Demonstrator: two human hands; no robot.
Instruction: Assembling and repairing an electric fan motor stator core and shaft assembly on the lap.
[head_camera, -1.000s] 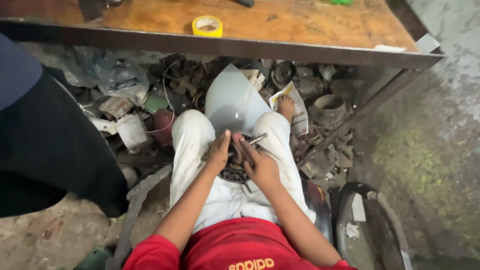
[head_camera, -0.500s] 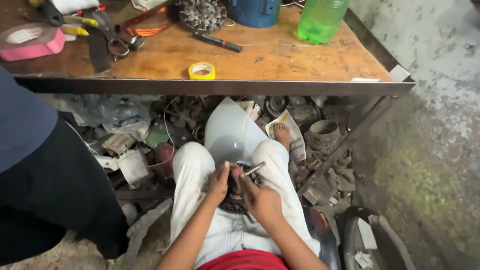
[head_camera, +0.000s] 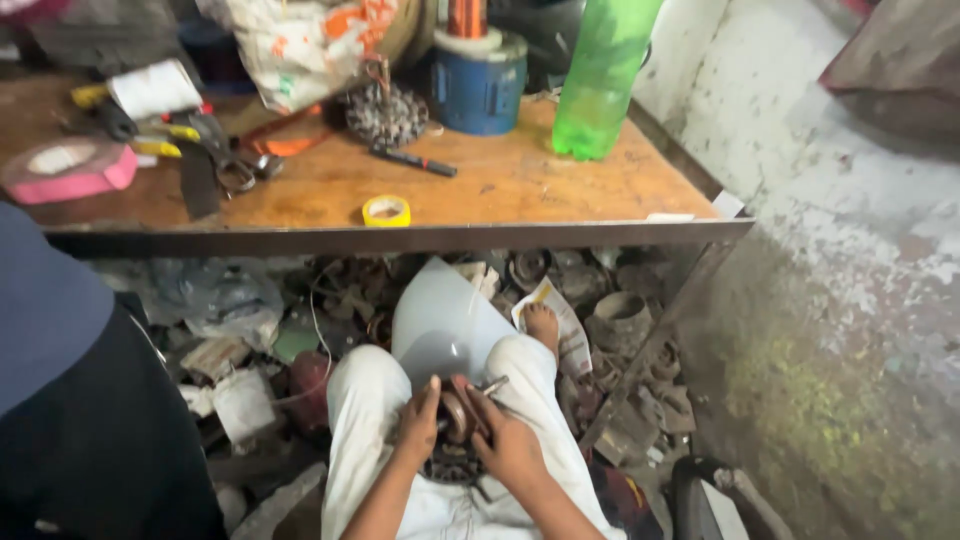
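Note:
I sit with white-trousered legs stretched under a wooden workbench. Both hands rest in my lap around a round, dark metal motor part. My left hand grips its left side. My right hand holds its right side, with a thin metal tool sticking out above the fingers. More dark windings or metal lie below the hands. A pale curved sheet lies between my knees. My bare foot rests on paper.
On the bench are a yellow tape roll, pink tape roll, pliers, a black pen, a blue can and a green bottle. Scrap parts fill the space beneath. A person in dark clothes stands left.
The view has tilted upward, showing more of the bench top and less of my body. My hands stay on the part in my lap.

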